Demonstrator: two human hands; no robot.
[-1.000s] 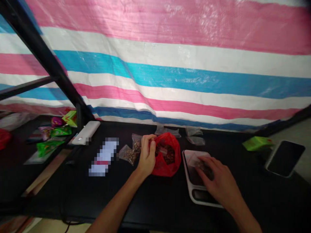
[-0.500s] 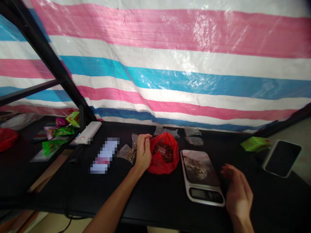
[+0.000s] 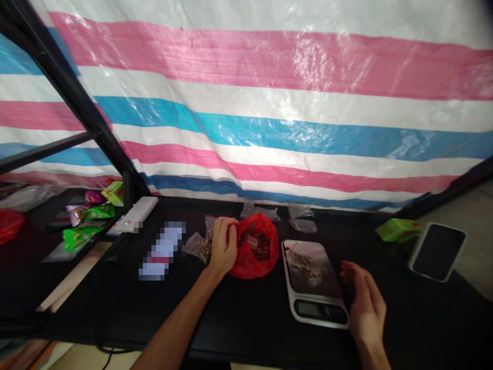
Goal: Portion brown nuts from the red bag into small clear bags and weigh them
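Head view: right hand (image 3: 364, 303) open beside kitchen scale's (image 3: 314, 309) edge, left hand (image 3: 222, 245) clenched at red bag (image 3: 250, 270).

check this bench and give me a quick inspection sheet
surface: black table, items spread along its far side
work items: red plastic bag of dark dried pieces; digital scale under a clear bag of pieces; filled clear bag; flat clear bags
clutter: white power bank, green box, phone
hands: left hand curled at the red bag; right hand open, beside the scale
cables: thin black cable below the near edge
surroundings: striped tarp, black metal frame
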